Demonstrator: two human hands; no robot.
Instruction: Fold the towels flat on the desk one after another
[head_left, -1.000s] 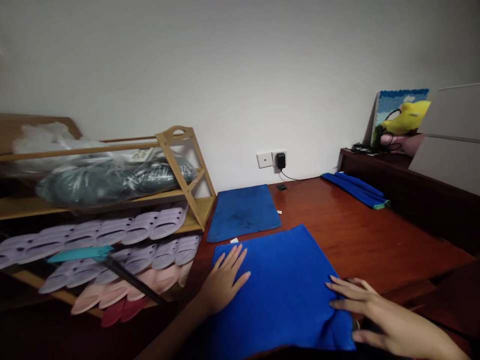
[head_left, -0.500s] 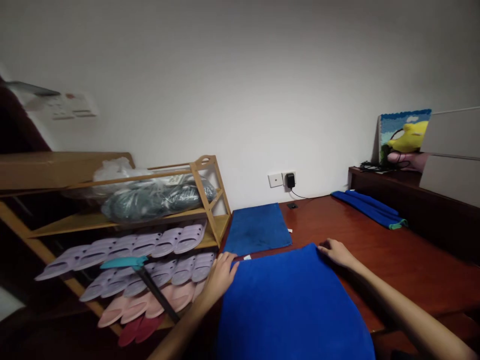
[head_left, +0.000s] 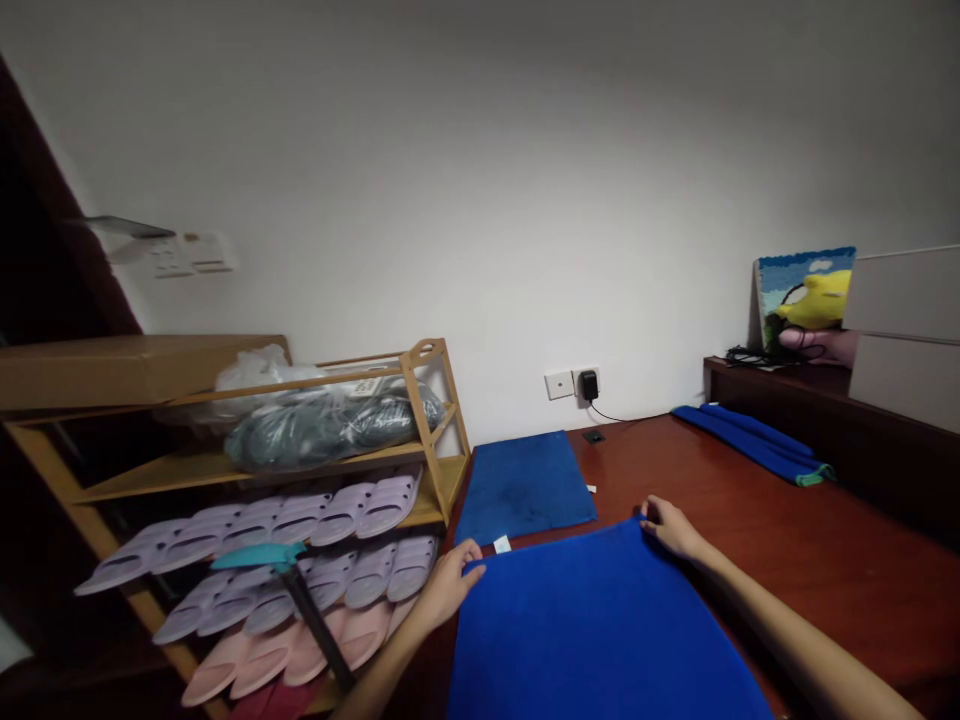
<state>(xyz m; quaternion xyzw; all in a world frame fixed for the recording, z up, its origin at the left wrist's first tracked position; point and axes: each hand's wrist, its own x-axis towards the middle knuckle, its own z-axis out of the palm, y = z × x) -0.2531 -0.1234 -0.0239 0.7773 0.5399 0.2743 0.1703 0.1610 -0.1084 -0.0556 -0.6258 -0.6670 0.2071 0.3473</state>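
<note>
A bright blue towel [head_left: 592, 630] stretches from the brown table toward me, its near end running out of view at the bottom. My left hand [head_left: 448, 585] is closed on the far left corner, thumb and fingers pinching the edge. At the far right corner, my right hand [head_left: 670, 527] pinches the cloth in the same way. A small white tag [head_left: 502, 545] pokes out from the far edge near my left hand. Just beyond that edge, a second, darker blue cloth [head_left: 525, 487] lies flat, close to the wall.
Folded blue towels with green trim [head_left: 754, 443] lie at the table's [head_left: 840, 560] back right, below a raised dark ledge [head_left: 780, 385]. To the left stands a wooden rack [head_left: 426, 430] of slippers [head_left: 390, 503], with a teal-topped handle [head_left: 259, 556] before it. A black plug [head_left: 589, 385] sits in the wall socket.
The view has tilted up, so everything appears lower. The held towel looks flatter and straighter along its sides, and more of its white tag shows. Both hands keep their corners.
</note>
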